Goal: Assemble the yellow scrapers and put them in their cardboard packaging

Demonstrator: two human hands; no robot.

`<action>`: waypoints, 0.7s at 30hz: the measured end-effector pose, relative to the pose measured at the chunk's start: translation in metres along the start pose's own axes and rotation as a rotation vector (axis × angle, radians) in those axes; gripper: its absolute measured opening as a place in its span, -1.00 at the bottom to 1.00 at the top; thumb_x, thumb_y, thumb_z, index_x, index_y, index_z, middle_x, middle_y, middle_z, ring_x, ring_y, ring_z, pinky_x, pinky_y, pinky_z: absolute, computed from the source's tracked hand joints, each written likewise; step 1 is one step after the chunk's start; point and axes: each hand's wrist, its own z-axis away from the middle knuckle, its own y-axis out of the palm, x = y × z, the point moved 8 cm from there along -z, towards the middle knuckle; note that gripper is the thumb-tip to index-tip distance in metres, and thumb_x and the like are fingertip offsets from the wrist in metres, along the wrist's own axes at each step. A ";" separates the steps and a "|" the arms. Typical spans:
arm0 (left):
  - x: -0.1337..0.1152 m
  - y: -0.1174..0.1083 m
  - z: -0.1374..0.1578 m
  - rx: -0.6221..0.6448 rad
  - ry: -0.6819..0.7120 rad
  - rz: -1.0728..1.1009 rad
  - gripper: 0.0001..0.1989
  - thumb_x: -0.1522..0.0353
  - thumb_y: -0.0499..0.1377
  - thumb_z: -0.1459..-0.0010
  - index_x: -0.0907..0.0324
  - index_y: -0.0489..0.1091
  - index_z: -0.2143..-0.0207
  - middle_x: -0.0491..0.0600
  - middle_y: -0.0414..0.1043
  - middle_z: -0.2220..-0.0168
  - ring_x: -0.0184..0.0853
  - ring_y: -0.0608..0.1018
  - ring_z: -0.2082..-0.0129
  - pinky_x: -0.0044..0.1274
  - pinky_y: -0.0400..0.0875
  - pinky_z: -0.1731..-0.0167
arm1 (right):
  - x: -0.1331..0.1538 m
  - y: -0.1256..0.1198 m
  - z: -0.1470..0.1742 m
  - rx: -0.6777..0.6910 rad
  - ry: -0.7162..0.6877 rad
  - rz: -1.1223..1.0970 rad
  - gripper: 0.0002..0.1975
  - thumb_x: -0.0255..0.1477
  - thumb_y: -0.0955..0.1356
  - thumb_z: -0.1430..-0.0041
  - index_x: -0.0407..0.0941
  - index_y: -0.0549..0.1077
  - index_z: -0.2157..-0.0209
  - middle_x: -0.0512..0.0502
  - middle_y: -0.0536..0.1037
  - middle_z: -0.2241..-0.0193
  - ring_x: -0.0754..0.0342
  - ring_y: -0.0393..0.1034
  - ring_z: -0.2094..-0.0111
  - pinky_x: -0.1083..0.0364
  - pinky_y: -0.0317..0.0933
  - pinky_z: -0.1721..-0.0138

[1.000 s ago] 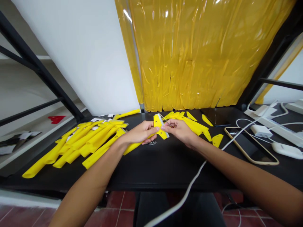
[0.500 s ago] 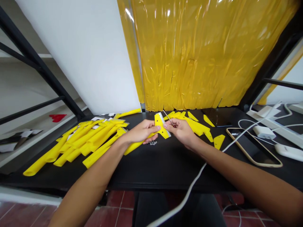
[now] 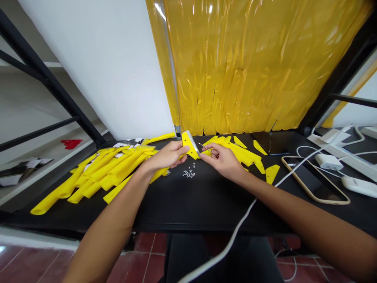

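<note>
Red floor tiles (image 3: 151,255) show below the near edge of a black counter (image 3: 165,210), and a white cable (image 3: 229,239) rises over that edge, passes behind the right forearm and runs toward the far right. On the right side of the counter lies a phone (image 3: 315,182) in a tan case, with a white plug adapter (image 3: 330,162) just beyond it. To the left, a heap of yellow handles (image 3: 108,173) is spread in overlapping rows, their round ends toward the near left. Small metal hardware (image 3: 189,172) is scattered near the middle, just below the space between the hands. The left hand (image 3: 168,154) pinches a yellow scraper (image 3: 188,145), thumb on its flat face, holding the piece above the counter with its pale metal edge toward the right. The right hand (image 3: 224,157) has its fingers curled round a thin metal tool (image 3: 205,147), whose tip points left toward that edge; whether its fingertips touch the scraper cannot be told. Behind the right hand lie flat yellow pieces (image 3: 243,154), and farther off, a dark tablet (image 3: 272,143). At the far side stand a white panel (image 3: 103,70) and a glossy yellow curtain (image 3: 241,70).
</note>
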 end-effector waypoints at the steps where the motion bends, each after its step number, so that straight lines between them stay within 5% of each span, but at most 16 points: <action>1: 0.002 -0.009 -0.001 -0.037 -0.012 -0.017 -0.75 0.21 0.07 -0.32 0.18 0.27 0.36 -0.11 0.31 0.54 -0.50 0.28 0.69 -0.63 0.14 0.72 | 0.003 0.001 0.000 0.009 -0.041 0.073 -0.66 -0.19 0.40 -0.19 -0.09 0.54 0.09 0.11 0.33 0.63 0.14 0.18 0.57 0.12 0.05 0.46; 6: 0.015 -0.037 -0.004 -0.131 -0.065 -0.094 -0.68 0.21 0.09 -0.30 0.17 0.22 0.47 -0.07 0.32 0.58 -0.48 0.30 0.71 -0.60 0.17 0.72 | 0.011 0.032 0.000 0.279 -0.234 0.304 -0.82 -0.32 0.36 -0.26 -0.02 0.64 0.25 -0.01 0.56 0.43 0.09 0.40 0.38 0.12 0.12 0.35; 11: 0.017 -0.035 -0.006 -0.141 -0.039 -0.166 -0.71 0.23 0.11 -0.29 0.18 0.24 0.46 -0.05 0.36 0.56 -0.48 0.33 0.71 -0.60 0.17 0.72 | -0.001 0.052 0.001 0.374 -0.279 0.472 -0.76 -0.31 0.33 -0.31 0.08 0.63 0.08 -0.08 0.62 0.22 -0.01 0.46 0.22 0.08 0.16 0.25; 21: 0.009 -0.026 -0.003 -0.034 -0.007 -0.138 -0.69 0.21 0.09 -0.31 0.19 0.26 0.46 -0.08 0.31 0.58 -0.47 0.32 0.70 -0.59 0.20 0.69 | -0.013 0.047 -0.004 0.374 -0.149 0.291 -0.91 -0.41 0.40 -0.18 -0.05 0.58 0.29 0.00 0.59 0.39 0.10 0.41 0.38 0.12 0.15 0.32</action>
